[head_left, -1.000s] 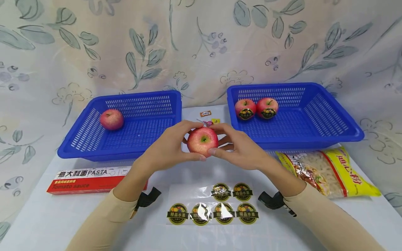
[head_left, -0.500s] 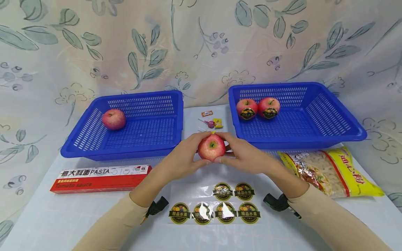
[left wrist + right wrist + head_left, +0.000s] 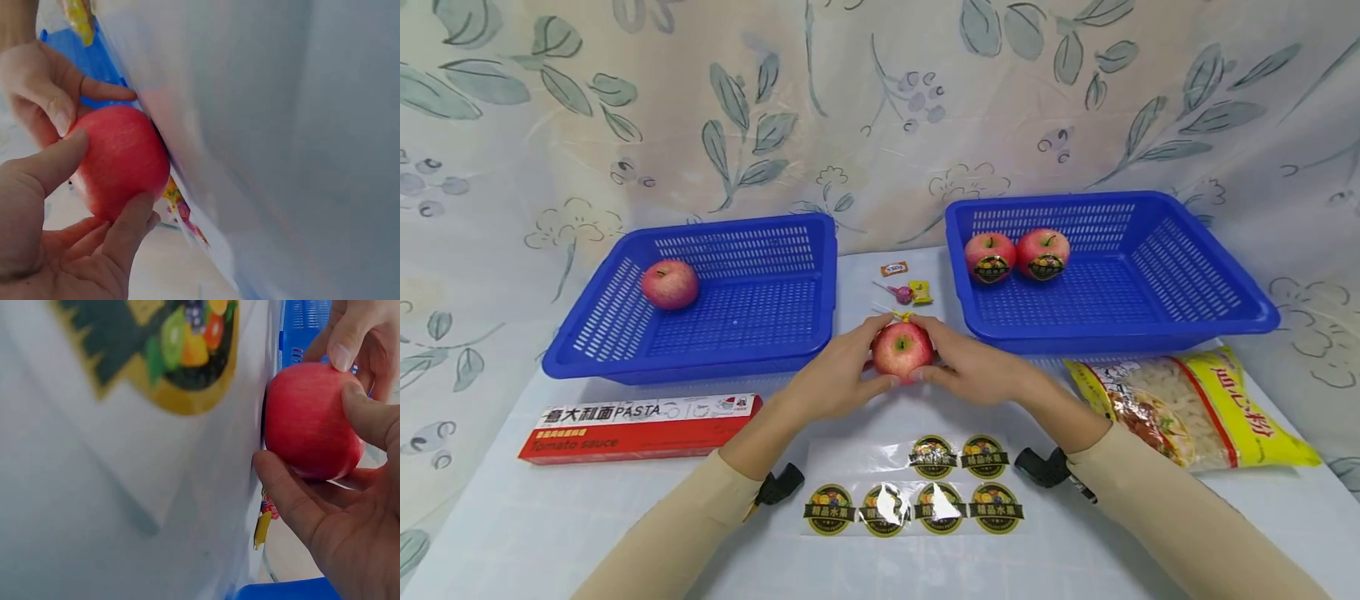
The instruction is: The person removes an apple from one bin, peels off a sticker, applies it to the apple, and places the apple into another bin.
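A red apple, stem up, sits right at the white tabletop between both hands in the head view. My left hand grips its left side, thumb in front and fingers curving behind. From the right, my right hand holds it the same way, the thumb tips close together. Both wrist views show the red side of this apple with fingers around it. Just behind the hands lie a lollipop and a yellow-wrapped candy. In front is a clear sheet bearing several round black-and-gold stickers.
At back left, a blue basket contains one apple. The back-right blue basket has two stickered apples. A red-and-white pasta box lies left, a yellow noodle bag right. An orange-wrapped candy lies farther back.
Both hands have brought the apple down to the tabletop and slightly right, uncovering the lollipop and yellow candy behind. Over the last half second they have barely shifted.
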`<state>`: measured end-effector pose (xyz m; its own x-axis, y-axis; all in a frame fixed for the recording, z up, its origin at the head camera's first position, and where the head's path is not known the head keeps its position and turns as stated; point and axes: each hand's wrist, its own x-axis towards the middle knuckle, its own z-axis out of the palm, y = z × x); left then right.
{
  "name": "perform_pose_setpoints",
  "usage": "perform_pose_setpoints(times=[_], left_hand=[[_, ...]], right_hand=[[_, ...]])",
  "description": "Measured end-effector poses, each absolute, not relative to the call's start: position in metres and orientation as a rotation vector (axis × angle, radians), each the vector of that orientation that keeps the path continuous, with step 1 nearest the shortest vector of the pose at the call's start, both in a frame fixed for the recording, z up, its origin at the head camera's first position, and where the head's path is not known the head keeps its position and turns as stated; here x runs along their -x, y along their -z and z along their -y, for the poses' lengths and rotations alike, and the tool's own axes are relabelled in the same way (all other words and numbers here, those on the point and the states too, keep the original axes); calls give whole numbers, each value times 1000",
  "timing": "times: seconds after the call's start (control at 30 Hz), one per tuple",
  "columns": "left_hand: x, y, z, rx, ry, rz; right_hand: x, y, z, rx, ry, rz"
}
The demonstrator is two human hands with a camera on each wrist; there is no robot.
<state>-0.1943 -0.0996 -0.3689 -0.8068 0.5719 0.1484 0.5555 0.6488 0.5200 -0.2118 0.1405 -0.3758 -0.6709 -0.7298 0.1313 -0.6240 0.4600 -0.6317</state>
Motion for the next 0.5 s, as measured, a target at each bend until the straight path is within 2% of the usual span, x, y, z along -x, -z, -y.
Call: perform_pose_setpoints(times=[0.17,0.33,0.5], left_hand=[[189,367,96,-813,-743,-2853],[174,362,94,-626,-417,-2890],[160,359,90,-733,-188,-2824]], right_hand=[[214,378,-146,1051,1046,-2491],[211,377,-146,978,1043,-2496],[202,369,-150,933,853,-2612]])
